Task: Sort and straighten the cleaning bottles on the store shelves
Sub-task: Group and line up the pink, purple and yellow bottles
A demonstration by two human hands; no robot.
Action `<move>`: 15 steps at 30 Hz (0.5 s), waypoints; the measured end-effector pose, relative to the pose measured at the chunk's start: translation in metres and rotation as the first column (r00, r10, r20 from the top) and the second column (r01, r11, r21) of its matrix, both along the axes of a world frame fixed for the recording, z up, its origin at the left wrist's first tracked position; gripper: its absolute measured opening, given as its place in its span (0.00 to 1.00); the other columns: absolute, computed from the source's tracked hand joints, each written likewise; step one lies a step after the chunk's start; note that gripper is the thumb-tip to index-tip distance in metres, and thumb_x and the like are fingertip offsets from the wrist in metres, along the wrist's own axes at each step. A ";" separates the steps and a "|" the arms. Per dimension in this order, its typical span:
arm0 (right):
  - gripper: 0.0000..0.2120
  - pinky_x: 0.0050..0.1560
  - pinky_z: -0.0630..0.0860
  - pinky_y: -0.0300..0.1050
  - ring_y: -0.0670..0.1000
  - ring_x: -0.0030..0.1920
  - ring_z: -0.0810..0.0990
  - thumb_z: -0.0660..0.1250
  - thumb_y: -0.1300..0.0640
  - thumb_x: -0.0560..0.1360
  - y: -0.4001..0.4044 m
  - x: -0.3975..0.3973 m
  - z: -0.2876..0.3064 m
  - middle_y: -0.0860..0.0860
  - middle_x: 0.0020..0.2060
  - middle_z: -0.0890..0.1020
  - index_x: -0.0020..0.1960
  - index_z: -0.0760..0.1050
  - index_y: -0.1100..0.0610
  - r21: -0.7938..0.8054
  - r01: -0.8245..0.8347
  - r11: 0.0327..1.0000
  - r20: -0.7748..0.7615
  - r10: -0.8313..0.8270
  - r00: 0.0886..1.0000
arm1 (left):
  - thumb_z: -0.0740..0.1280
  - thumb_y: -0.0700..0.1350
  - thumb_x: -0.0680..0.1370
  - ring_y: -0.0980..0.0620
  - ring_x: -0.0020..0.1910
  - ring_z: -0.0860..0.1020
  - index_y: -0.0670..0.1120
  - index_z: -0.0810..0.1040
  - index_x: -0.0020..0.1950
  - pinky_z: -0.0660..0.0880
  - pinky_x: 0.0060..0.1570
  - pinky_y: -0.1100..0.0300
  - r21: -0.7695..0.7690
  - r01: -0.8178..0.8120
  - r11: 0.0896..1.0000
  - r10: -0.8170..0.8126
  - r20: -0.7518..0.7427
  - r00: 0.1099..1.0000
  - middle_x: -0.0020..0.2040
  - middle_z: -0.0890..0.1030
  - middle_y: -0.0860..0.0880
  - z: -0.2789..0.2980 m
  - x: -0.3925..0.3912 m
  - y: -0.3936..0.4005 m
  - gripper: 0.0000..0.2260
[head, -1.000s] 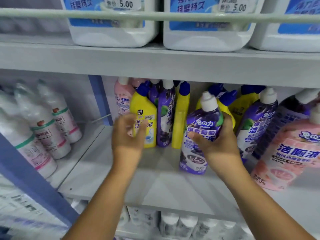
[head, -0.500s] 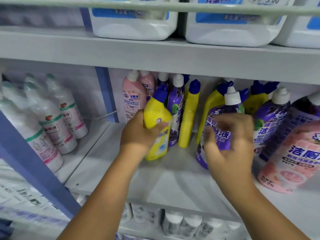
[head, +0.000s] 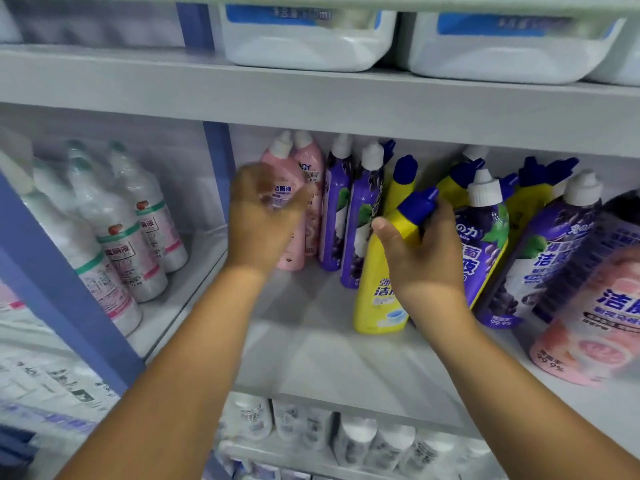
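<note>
Up close, the right hand [head: 420, 258] grips a yellow bottle [head: 379, 289] of glossy plastic just below its tapered blue cap [head: 417, 204], thumb on the front and fingers curled round the neck. The bottle stands on the smooth grey shelf [head: 311, 355], tilted so its angled spout leans right, its rounded base near the shelf's front. Just behind it, touching the hand, leans a purple bottle [head: 485, 244] with a ribbed white cap, grapes printed on its shiny label.

The left hand [head: 261, 216] is blurred in front of a pink bottle [head: 285, 188] at the back left of the same shelf; whether its fingers touch or hold the bottle cannot be told. Beside the pink bottle stand two slim purple bottles [head: 349, 216] with white conical caps, then further yellow bottles with blue caps. At the far right a large pink bottle [head: 588, 323] leans toward the camera.

Across a blue upright [head: 218, 168], the neighbouring bay holds white bottles [head: 121, 237] wrapped in clear film. Above, white square-cornered jugs [head: 304, 46] sit on the upper shelf.
</note>
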State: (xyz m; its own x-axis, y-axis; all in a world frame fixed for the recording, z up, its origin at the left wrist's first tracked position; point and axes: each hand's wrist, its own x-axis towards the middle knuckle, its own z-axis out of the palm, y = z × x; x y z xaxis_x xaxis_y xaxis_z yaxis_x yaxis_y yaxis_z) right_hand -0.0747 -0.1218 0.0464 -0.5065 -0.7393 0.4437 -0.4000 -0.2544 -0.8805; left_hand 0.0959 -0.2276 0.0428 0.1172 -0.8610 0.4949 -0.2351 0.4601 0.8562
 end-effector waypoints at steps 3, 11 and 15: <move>0.25 0.54 0.76 0.36 0.44 0.51 0.81 0.76 0.54 0.74 -0.004 -0.005 -0.001 0.45 0.50 0.82 0.66 0.70 0.58 -0.003 0.027 1.000 -0.016 -0.027 1.000 | 0.81 0.55 0.67 0.51 0.65 0.74 0.51 0.63 0.74 0.74 0.63 0.57 0.142 -0.026 0.990 0.001 0.174 0.985 0.70 0.71 0.49 0.004 0.006 -0.042 0.42; 0.14 0.60 0.75 0.56 0.56 0.59 0.76 0.70 0.64 0.75 0.027 0.028 0.013 0.55 0.57 0.75 0.59 0.75 0.63 -0.379 -0.032 0.925 -0.354 -0.113 0.928 | 0.81 0.44 0.66 0.54 0.53 0.81 0.61 0.62 0.71 0.81 0.49 0.61 0.118 0.065 0.991 -0.077 0.098 0.992 0.60 0.79 0.54 -0.019 0.012 -0.041 0.41; 0.15 0.60 0.77 0.52 0.53 0.56 0.80 0.66 0.58 0.71 -0.033 0.062 0.035 0.54 0.54 0.80 0.57 0.78 0.56 -0.094 -0.162 0.982 -0.150 0.147 0.978 | 0.82 0.47 0.66 0.60 0.51 0.81 0.61 0.57 0.77 0.76 0.50 0.60 0.132 0.037 0.991 -0.051 0.105 0.993 0.61 0.79 0.55 -0.023 0.038 0.002 0.48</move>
State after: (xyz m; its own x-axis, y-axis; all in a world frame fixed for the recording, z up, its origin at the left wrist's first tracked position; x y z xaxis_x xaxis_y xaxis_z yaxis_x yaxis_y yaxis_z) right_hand -0.0126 -0.1544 0.0814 -0.3159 -0.7490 0.5824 -0.4673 -0.4114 -0.7825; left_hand 0.1338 -0.2260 0.0197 0.0301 -0.9219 0.3863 -0.3115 0.3586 0.8800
